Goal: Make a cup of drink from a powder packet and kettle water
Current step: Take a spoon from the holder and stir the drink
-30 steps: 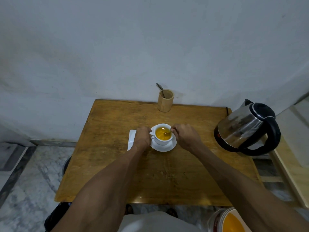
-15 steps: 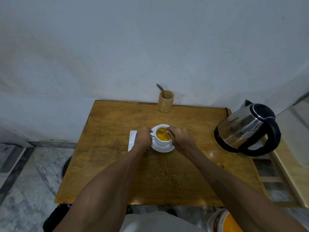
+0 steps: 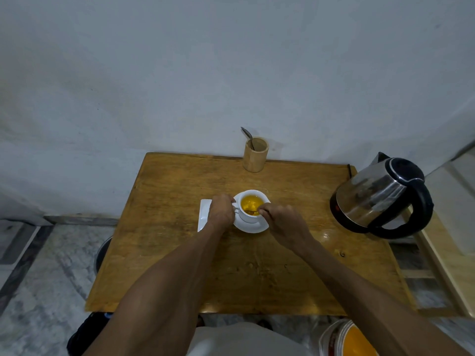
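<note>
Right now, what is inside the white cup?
The white cup holds yellow-orange liquid, and the bowl of a spoon dips in near the right hand. The cup bottom is hidden by the cloudy drink.

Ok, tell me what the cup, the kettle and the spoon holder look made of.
Cup: glossy white, probably glazed ceramic.
Kettle: mirror-like body, likely polished steel; black lid and handle look plastic.
Spoon holder: pale matt tan cylinder, seemingly wood or bamboo.

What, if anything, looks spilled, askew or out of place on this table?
Only a small wet, shiny patch on the wooden table between the saucer and the kettle, possibly spilled water. Cup sits upright.
</note>
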